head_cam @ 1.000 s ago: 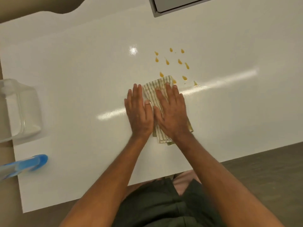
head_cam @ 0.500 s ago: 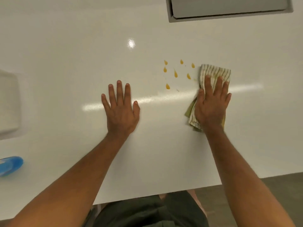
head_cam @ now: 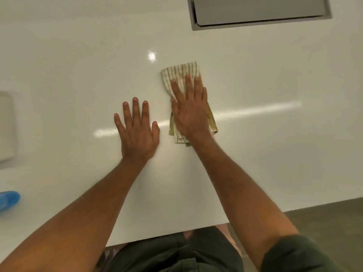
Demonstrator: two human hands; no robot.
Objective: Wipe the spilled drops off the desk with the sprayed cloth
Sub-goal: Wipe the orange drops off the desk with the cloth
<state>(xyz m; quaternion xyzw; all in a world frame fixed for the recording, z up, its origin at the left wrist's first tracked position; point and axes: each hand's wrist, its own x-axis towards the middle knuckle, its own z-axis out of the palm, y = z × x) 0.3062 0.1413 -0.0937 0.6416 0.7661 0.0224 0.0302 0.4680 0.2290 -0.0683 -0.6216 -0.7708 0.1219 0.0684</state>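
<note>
Right hand (head_cam: 189, 112) flat, fingers straight, pressing striped cloth (head_cam: 181, 73) on desk (head_cam: 275, 154) mid-surface, toward far edge. Left hand (head_cam: 137, 130) spread flat just beside, holding nothing.

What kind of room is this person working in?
Probably an office or study, though I cannot be sure. The person sits at a glossy white desk with a grey hatch set into its top, perhaps for cables. A striped cloth and a blue bottle suggest cleaning.
</note>
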